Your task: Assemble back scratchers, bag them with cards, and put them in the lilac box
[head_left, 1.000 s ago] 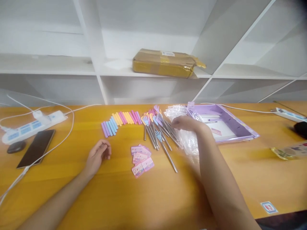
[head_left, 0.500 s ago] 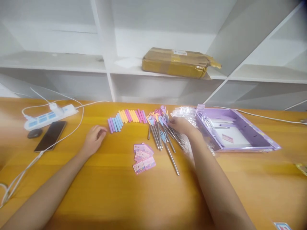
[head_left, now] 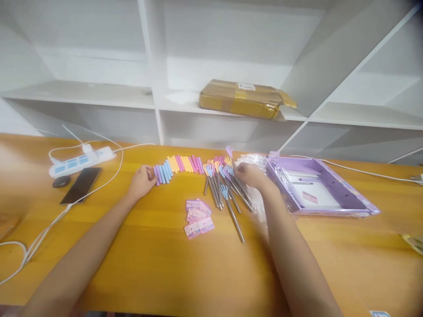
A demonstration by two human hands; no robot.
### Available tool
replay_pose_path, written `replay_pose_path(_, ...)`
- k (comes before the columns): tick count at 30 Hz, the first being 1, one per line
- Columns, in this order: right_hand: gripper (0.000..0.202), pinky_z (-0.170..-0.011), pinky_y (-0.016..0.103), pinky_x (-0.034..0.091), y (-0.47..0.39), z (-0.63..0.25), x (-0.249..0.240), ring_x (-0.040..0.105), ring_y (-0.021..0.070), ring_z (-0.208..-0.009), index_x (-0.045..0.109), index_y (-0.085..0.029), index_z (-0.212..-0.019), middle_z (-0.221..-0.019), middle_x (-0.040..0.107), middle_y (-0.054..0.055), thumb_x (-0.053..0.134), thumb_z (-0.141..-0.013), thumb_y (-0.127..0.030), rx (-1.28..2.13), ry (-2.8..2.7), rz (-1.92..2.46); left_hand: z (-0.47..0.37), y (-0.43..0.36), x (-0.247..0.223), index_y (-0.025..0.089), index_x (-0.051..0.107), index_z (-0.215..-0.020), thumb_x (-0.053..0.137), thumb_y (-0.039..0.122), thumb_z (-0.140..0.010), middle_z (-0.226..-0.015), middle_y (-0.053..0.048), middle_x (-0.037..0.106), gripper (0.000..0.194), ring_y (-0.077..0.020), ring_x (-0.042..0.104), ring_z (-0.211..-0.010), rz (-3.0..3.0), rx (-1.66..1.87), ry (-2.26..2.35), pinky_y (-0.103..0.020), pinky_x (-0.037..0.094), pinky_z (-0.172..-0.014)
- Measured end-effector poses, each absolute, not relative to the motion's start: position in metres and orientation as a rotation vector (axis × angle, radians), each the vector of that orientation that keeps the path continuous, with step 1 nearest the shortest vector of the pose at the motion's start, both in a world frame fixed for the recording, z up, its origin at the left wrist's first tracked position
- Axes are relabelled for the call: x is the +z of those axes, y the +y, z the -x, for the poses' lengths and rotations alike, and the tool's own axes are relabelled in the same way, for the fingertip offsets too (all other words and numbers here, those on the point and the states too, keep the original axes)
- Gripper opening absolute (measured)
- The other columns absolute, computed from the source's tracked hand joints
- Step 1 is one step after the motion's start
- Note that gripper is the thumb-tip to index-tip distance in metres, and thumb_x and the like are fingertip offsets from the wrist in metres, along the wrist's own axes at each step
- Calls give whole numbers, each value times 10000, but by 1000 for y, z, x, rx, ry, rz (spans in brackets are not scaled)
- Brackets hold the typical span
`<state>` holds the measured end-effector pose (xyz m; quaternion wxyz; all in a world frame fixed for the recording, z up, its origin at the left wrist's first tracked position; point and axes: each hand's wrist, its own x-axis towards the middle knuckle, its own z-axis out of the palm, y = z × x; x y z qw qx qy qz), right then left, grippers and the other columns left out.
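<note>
Scratchers (head_left: 217,178) lie heaped mid-table (head_left: 158,264). My right hand (head_left: 249,175) meets the heap's right side, fingers curled; I can't tell whether they grip one. My left hand (head_left: 142,181) has thumb and fingers nearly together at the row's purple end, any hold on a stick unclear. I judge this step a reach in among the pieces; the next move calls for a light, separating pinch. I count roughly eighteen sticks (head_left: 180,163), about five loose cards (head_left: 197,215), one tray (head_left: 340,212); the scratchers overlap too much.

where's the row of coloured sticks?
Head view, left of centre: the sticks lie on the table, between the left hand and the metal-handled scratchers.
</note>
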<state>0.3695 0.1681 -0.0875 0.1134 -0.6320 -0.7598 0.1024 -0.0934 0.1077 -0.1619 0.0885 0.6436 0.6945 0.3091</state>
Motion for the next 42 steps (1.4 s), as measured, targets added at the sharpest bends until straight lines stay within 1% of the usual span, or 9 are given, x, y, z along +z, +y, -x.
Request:
replay_pose_path(5,266,-681,288,350,159,-365,-68,497,162,-664,502,-217,-688,-674,605,14,575,-896,-365,357,-2098,1730,95,106,-161,215,488,-1160,715,344,-785,-893,-21,618,456,-276,657,-959,-1868,954,2131,-410,532,-920)
replay_pose_path(10,291,-669,279,363,137,-354,-38,503,151,-667,509,-213,-742,-677,578,-10,510,-940,-426,390,-2003,1616,101,108,-158,195,480,-1222,647,504,-872,-915,-42,617,496,-289,669,-949,-1821,987,2167,-443,545,-940)
replay_pose_path(17,297,-561,266,293,96,-350,8,377,121,-583,521,-225,-785,-642,438,-40,613,-967,-441,568,-1724,1258,95,107,-157,162,478,-1295,729,556,-803,-1025,-118,622,678,-387,640,-1117,-1863,911,2204,-536,511,-1025)
replay_pose_path(23,279,-466,270,206,87,-356,15,323,113,-506,566,-240,-804,-587,408,-42,673,-982,-426,670,-1609,1179,95,105,-158,165,504,-1285,654,378,-848,-1065,-131,638,509,-358,643,-1138,-1923,839,2199,-506,514,-1040)
replay_pose_path(28,253,-458,255,200,92,-347,10,305,97,-496,578,-240,-845,-585,378,-59,716,-964,-415,804,-1517,1098,105,108,-146,191,628,-1025,679,325,-776,-999,-144,684,288,-368,661,-1066,-1930,774,2225,-488,518,-1011)
replay_pose_path(33,221,-450,248,156,99,-337,10,211,87,-477,593,-250,-902,-578,282,-90,756,-920,-398,969,-1360,879,120,109,-100,177,683,-918,541,301,-855,-909,-149,682,199,-354,677,-957,-1942,770,2204,-466,525,-916)
replay_pose_path(38,322,-431,253,169,95,-322,12,219,89,-465,624,-238,-885,-598,414,-58,656,-932,-554,1276,-1299,691,90,69,-24,229,697,-1215,429,450,-1034,-907,-45,703,392,-226,658,-805,-2079,787,1806,-339,536,-759)
replay_pose_path(40,341,-431,251,183,86,-311,12,218,92,-463,635,-230,-858,-579,419,-52,598,-967,-551,1362,-1297,609,64,44,1,275,675,-1349,452,490,-1062,-974,-34,740,422,-215,682,-864,-2067,789,1527,-317,552,-776)
replay_pose_path(42,289,-434,243,197,74,-300,12,205,93,-455,636,-230,-850,-541,388,-64,588,-981,-483,1406,-1291,521,40,23,17,293,719,-1305,483,483,-1071,-1125,-46,773,382,-226,710,-1019,-2076,761,1338,-325,573,-892)
